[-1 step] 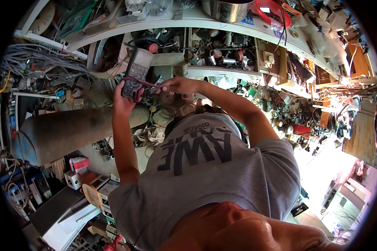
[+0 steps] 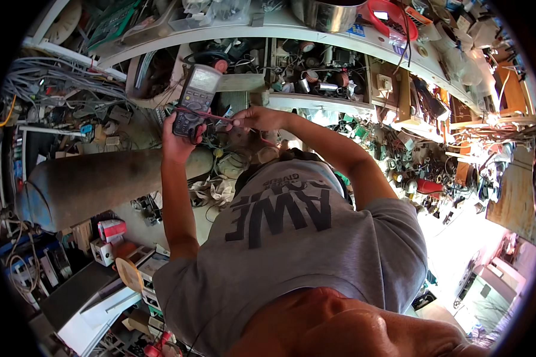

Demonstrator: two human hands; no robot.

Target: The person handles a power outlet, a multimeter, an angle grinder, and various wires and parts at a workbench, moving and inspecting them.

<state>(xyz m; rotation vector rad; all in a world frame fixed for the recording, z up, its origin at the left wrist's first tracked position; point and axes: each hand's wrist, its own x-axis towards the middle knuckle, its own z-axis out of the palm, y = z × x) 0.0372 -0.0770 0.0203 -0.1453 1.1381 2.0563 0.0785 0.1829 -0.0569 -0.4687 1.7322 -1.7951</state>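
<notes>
Clearly, the multimeter (image 2: pixel 197 98) lay toward ten o'clock from the right hand (image 2: pixel 257 120), its long axis aimed at one.
Nearer, the left hand (image 2: pixel 180 138) gripped its lower end; the right pinched the reddish lead (image 2: pixel 215 117) stretching across it.

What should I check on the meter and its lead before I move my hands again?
1. Left hand gripping the meter: ok, fingers around its lower end.
2. Right hand holding the lead: ok, pinched in the fingers.
3. Meter's front free of the lead: not ok, it crosses below the screen.
4. Screen uncovered: ok, nothing lies over it.
5. Screen reading: cannot tell, too small.
</notes>
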